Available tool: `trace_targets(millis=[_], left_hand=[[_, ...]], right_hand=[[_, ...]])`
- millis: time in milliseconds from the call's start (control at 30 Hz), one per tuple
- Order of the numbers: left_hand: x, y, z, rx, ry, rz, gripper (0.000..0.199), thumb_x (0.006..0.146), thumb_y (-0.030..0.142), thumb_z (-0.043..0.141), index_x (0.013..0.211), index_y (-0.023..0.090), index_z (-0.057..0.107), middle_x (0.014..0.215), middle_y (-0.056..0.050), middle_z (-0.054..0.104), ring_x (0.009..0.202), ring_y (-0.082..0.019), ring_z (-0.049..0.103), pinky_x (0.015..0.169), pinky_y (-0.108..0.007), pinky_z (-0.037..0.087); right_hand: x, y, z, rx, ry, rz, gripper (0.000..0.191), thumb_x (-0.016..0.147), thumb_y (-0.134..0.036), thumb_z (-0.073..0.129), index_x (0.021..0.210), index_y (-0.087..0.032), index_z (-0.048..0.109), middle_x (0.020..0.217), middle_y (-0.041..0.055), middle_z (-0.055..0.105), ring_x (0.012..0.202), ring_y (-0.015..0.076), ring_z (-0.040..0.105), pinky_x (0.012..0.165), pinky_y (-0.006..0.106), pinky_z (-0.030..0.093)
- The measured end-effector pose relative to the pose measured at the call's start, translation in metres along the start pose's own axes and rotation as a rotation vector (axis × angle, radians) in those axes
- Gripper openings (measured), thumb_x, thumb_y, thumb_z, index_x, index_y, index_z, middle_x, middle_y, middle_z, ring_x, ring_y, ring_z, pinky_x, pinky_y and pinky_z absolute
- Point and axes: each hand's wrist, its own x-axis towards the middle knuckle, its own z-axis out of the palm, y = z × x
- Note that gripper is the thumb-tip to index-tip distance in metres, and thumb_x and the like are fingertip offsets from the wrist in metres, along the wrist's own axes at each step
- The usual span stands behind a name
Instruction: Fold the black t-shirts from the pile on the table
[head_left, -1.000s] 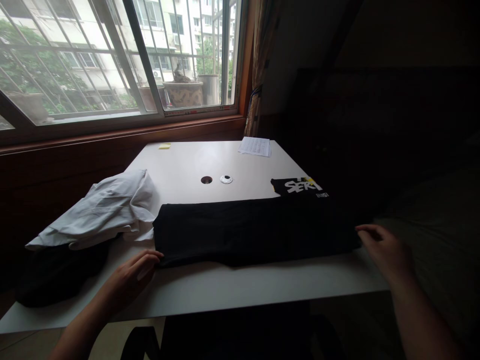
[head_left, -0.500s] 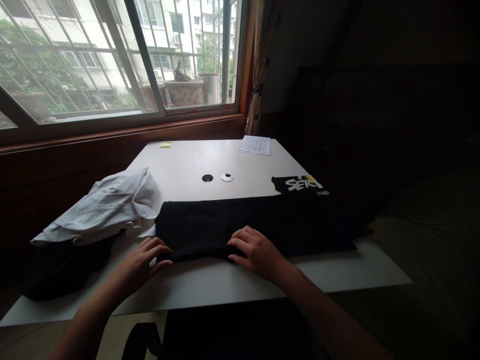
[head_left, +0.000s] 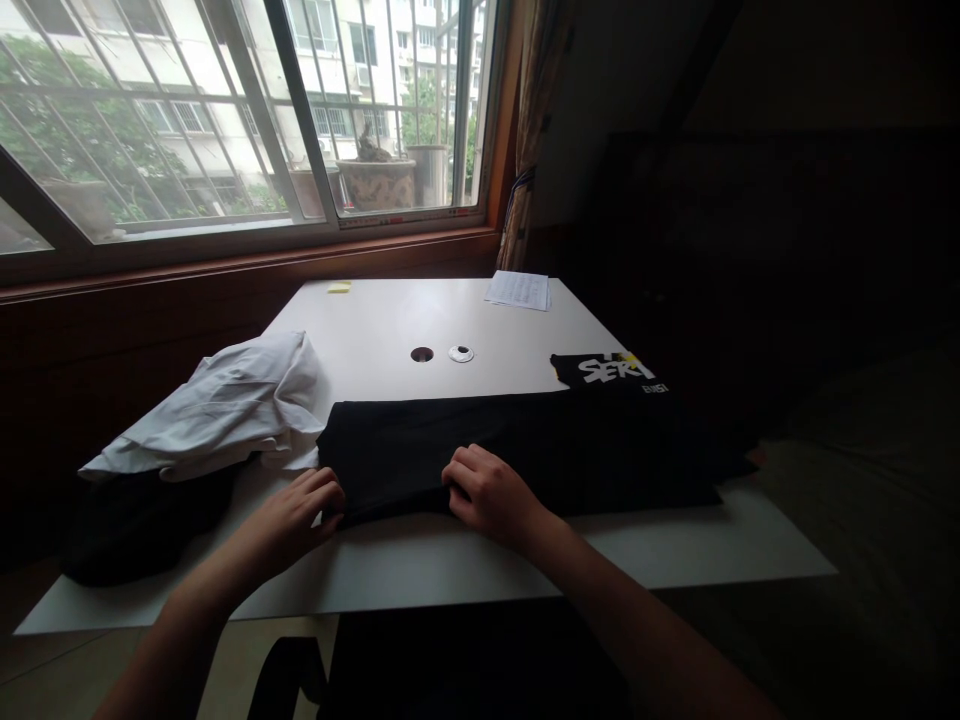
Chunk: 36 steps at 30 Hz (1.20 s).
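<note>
A long black garment (head_left: 547,445) lies flat across the white table (head_left: 375,330). At its near left corner my left hand (head_left: 315,505) is closed, thumb and fingers pinching the cloth. My right hand (head_left: 484,490) is closed on the near edge of the same garment, around its middle, and the cloth edge between the two hands looks slightly raised. The far right end of the garment is lost in shadow.
White cloth (head_left: 240,400) lies on dark cloth (head_left: 150,525) at the left. A black printed fabric (head_left: 604,372) is beyond the garment at the right. Papers (head_left: 519,290), a yellow note (head_left: 339,287), a hole (head_left: 421,355) and a round cover (head_left: 461,354) are farther back.
Both hands have closed from a looser, more open pose onto the near edge of the black garment. The right hand has shifted slightly left. The whole view has moved a little.
</note>
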Motion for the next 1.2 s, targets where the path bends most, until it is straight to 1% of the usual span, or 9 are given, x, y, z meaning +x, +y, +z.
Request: trace_targets(millis=[133,433,533,633,667,800,967,1067,1200], left_hand=[[0.003,0.01,-0.006,0.029,-0.001,-0.001,0.014,0.09,0.023,0.065,0.104,0.023,0.065,0.103,-0.005,0.063,0.089,-0.019,0.063,0.077,-0.028,0.053],[0.001,0.01,0.001,0.19,0.047,0.014,0.016,0.085,0.012,0.055,0.093,0.023,0.062,0.093,-0.004,0.065,0.081,-0.019,0.064,0.071,-0.028,0.051],[0.004,0.01,-0.004,0.251,0.07,0.003,0.015,0.083,0.011,0.053,0.092,0.022,0.059,0.092,-0.004,0.064,0.075,-0.018,0.062,0.065,-0.027,0.048],[0.009,0.012,-0.014,0.266,0.108,0.007,0.012,0.085,0.014,0.053,0.093,0.022,0.057,0.093,-0.003,0.063,0.073,-0.017,0.061,0.06,-0.026,0.045],[0.01,0.013,-0.018,0.27,0.125,0.018,0.011,0.086,0.014,0.053,0.094,0.022,0.056,0.093,-0.003,0.063,0.073,-0.016,0.061,0.06,-0.025,0.044],[0.006,0.01,-0.019,0.298,0.189,0.096,0.014,0.088,0.01,0.053,0.094,0.021,0.058,0.098,-0.003,0.065,0.081,-0.017,0.062,0.069,-0.027,0.049],[-0.012,-0.003,0.0,0.333,0.159,0.156,0.021,0.089,0.004,0.05,0.092,0.022,0.061,0.097,-0.004,0.065,0.088,-0.02,0.061,0.076,-0.03,0.051],[-0.019,-0.008,0.005,0.363,0.123,0.147,0.023,0.089,0.003,0.048,0.093,0.021,0.062,0.098,-0.005,0.065,0.086,-0.02,0.059,0.076,-0.032,0.051],[-0.017,-0.004,-0.003,0.337,0.108,0.132,0.027,0.088,0.0,0.045,0.092,0.021,0.062,0.097,-0.005,0.064,0.09,-0.02,0.058,0.08,-0.034,0.05]], right_hand=[[0.004,0.0,-0.002,0.054,0.037,0.036,0.017,0.085,-0.006,0.057,0.092,-0.022,0.059,0.092,0.0038,0.061,0.088,0.0205,0.054,0.08,0.033,0.047],[0.0,-0.004,-0.002,-0.022,-0.042,-0.001,0.018,0.082,-0.007,0.06,0.092,-0.022,0.06,0.095,0.0042,0.061,0.089,0.0209,0.053,0.08,0.034,0.046],[0.001,-0.008,-0.001,-0.038,-0.074,-0.006,0.013,0.085,-0.018,0.066,0.096,-0.022,0.061,0.1,0.0045,0.062,0.093,0.0218,0.053,0.083,0.035,0.045],[0.004,-0.01,0.005,-0.06,-0.097,-0.021,0.023,0.087,-0.037,0.072,0.102,-0.023,0.062,0.105,0.0052,0.062,0.097,0.0235,0.054,0.083,0.036,0.044],[0.006,-0.011,0.008,-0.081,-0.101,-0.029,0.024,0.087,-0.039,0.072,0.102,-0.023,0.062,0.104,0.0054,0.062,0.096,0.0236,0.054,0.082,0.036,0.044],[0.011,-0.013,0.016,-0.207,-0.112,-0.092,0.005,0.091,-0.021,0.064,0.093,-0.021,0.059,0.095,0.0055,0.062,0.09,0.0228,0.053,0.077,0.036,0.041],[0.001,-0.012,0.013,-0.266,-0.154,-0.176,0.011,0.091,-0.011,0.055,0.094,-0.021,0.058,0.095,0.0056,0.061,0.087,0.0225,0.052,0.075,0.036,0.04],[-0.014,-0.003,0.004,-0.259,-0.19,-0.126,0.013,0.088,-0.01,0.057,0.094,-0.021,0.059,0.096,0.0051,0.061,0.09,0.0226,0.053,0.077,0.036,0.041],[-0.039,0.018,-0.018,-0.245,-0.235,-0.006,0.013,0.085,-0.011,0.061,0.092,-0.022,0.059,0.097,0.0038,0.062,0.091,0.0218,0.055,0.081,0.035,0.043]])
